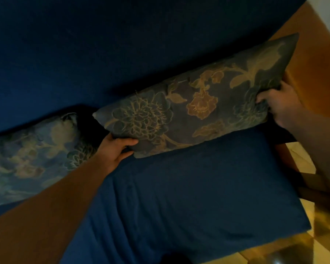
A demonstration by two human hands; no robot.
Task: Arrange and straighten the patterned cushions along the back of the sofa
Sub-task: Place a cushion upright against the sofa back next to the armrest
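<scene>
Head view: both hands grip the floral cushion (196, 103) against the blue sofa (198, 191) back, its long axis rising rightward. Left hand (115, 149) fingers clamp its lower-left corner; right hand (280, 103) fingers clamp its right edge. Second cushion (34, 157) lies left.

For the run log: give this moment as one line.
left hand: gripping right cushion | right hand: gripping same cushion | left cushion: against sofa back

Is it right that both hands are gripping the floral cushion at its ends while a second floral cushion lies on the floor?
Not quite. In the head view the second floral cushion lies on the blue sofa, not the floor. The left hand and right hand do grip the floral cushion at its ends.
</scene>
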